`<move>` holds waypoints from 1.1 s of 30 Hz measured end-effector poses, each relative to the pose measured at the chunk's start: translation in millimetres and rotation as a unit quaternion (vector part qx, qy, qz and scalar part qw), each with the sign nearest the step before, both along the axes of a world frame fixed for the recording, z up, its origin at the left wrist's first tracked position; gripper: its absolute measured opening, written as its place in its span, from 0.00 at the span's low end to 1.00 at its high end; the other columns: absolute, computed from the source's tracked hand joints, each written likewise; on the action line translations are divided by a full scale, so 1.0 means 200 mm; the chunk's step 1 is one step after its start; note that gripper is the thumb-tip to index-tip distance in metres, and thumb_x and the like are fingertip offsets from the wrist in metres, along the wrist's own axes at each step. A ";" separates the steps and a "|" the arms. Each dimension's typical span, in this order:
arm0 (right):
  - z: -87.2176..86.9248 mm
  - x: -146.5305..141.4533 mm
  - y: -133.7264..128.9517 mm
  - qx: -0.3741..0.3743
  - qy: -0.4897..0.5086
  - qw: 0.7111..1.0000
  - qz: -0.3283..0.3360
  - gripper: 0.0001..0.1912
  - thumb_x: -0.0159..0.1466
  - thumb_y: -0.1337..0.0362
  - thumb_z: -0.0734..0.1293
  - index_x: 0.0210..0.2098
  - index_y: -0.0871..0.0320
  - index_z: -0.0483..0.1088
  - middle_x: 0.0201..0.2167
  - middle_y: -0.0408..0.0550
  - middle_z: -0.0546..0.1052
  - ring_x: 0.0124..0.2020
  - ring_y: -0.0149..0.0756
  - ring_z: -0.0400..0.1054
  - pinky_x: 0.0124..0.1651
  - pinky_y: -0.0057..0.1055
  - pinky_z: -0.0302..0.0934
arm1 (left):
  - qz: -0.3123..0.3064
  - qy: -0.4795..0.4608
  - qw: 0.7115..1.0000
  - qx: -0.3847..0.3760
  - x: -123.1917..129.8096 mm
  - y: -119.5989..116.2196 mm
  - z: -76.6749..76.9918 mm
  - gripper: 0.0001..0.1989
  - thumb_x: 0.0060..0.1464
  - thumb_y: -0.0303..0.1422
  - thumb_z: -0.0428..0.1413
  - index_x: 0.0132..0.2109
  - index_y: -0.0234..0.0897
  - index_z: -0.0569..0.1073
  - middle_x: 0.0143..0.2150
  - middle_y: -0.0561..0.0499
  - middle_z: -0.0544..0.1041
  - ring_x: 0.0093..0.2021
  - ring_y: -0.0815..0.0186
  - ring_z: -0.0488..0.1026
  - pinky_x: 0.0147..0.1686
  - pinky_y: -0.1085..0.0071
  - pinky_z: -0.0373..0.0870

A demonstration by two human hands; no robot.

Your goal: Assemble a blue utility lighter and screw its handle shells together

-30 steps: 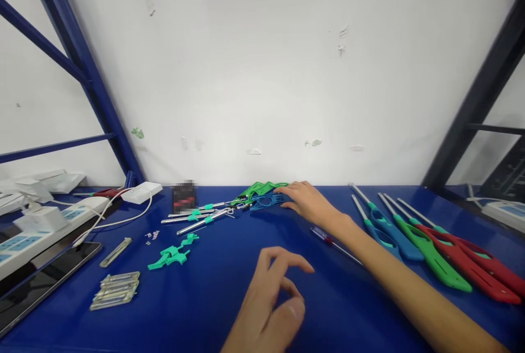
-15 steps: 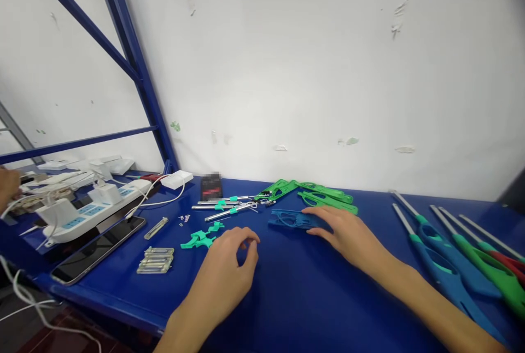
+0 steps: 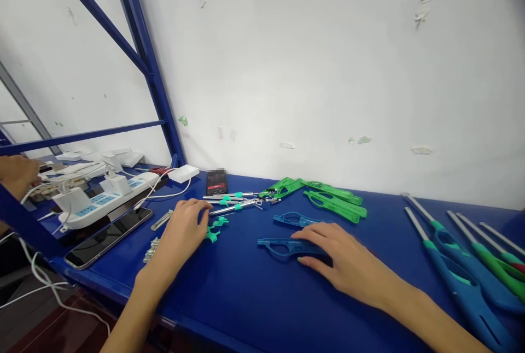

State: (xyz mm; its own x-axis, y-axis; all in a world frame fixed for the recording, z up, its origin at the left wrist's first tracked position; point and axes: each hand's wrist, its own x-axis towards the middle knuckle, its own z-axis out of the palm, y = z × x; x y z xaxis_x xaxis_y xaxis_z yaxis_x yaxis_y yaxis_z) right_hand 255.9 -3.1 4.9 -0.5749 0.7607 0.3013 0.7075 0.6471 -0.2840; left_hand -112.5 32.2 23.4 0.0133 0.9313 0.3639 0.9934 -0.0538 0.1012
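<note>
My right hand (image 3: 328, 249) has its thumb and fingers round the near blue shell half (image 3: 283, 246), which lies on the blue table (image 3: 229, 298). A second blue shell half (image 3: 293, 219) rests just behind it, partly hidden by my fingers. Fingertips of my left hand (image 3: 186, 227) pinch the end of a silver rod (image 3: 233, 207) with a teal collar. Teal small parts (image 3: 213, 233) lie beside that hand. Behind are more silver rods (image 3: 229, 198) and green shell halves (image 3: 336, 204).
At right are assembled blue lighters (image 3: 455, 282) and a green one (image 3: 498, 268). A phone (image 3: 109, 238), a power strip (image 3: 110, 200) and cables lie left. Another person's hand (image 3: 18, 175) shows at far left, beyond a blue frame (image 3: 151, 80).
My left hand has moved left and up to the rods. The blue shell halves now lie apart, the near one under my right hand. The view has shifted slightly.
</note>
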 end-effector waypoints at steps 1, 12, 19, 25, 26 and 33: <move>0.00 0.00 0.00 0.004 0.000 1.000 0.000 0.20 0.75 0.53 0.68 0.62 0.54 0.72 0.60 0.53 0.76 0.59 0.47 0.73 0.61 0.54 0.69 | -0.007 0.007 1.000 -0.004 -0.01 0.00 0.00 0.15 0.70 0.39 0.60 0.58 0.37 0.76 0.59 0.43 0.78 0.55 0.56 0.78 0.56 0.52 0.78; -0.05 0.08 0.11 0.068 0.023 0.997 -0.042 0.16 0.75 0.58 0.68 0.60 0.54 0.73 0.59 0.53 0.76 0.59 0.46 0.73 0.62 0.53 0.69 | -0.105 0.032 0.989 -0.095 -0.02 0.19 0.04 0.17 0.70 0.40 0.60 0.59 0.37 0.75 0.59 0.43 0.77 0.55 0.56 0.78 0.54 0.52 0.79; -0.06 0.07 0.11 0.070 0.025 0.997 -0.032 0.15 0.75 0.58 0.69 0.58 0.55 0.74 0.58 0.52 0.76 0.56 0.45 0.74 0.60 0.51 0.71 | -0.137 0.027 0.973 -0.186 0.00 0.27 0.13 0.17 0.70 0.40 0.61 0.59 0.36 0.75 0.57 0.44 0.78 0.52 0.57 0.79 0.51 0.55 0.80; -0.07 0.07 0.12 0.071 0.024 0.997 -0.028 0.15 0.75 0.58 0.69 0.57 0.56 0.74 0.58 0.52 0.77 0.56 0.45 0.74 0.59 0.51 0.71 | -0.146 0.030 0.974 -0.171 0.02 0.27 0.14 0.17 0.70 0.40 0.60 0.59 0.36 0.75 0.57 0.44 0.78 0.51 0.58 0.79 0.51 0.55 0.80; -0.07 0.07 0.12 0.072 0.024 0.997 -0.029 0.15 0.75 0.58 0.69 0.57 0.56 0.74 0.58 0.52 0.77 0.56 0.45 0.74 0.59 0.51 0.71 | -0.146 0.033 0.976 -0.157 0.02 0.26 0.15 0.17 0.70 0.40 0.60 0.59 0.36 0.75 0.57 0.44 0.78 0.52 0.57 0.79 0.51 0.55 0.80; -0.05 0.08 0.12 0.089 0.042 0.993 -0.058 0.16 0.75 0.58 0.69 0.59 0.55 0.73 0.59 0.53 0.76 0.58 0.46 0.73 0.62 0.53 0.69 | -0.136 0.052 0.989 -0.041 0.03 0.08 0.21 0.15 0.70 0.39 0.60 0.57 0.36 0.76 0.57 0.44 0.78 0.53 0.57 0.78 0.53 0.53 0.79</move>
State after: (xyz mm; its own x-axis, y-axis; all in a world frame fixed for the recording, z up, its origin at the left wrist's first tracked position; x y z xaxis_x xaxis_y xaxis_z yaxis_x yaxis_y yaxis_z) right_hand 272.4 20.0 -4.4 -0.4529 0.7514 0.4798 0.7594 0.6071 -0.2340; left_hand -107.4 49.1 66.2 0.2998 0.9149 0.2704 0.9489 -0.3153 0.0149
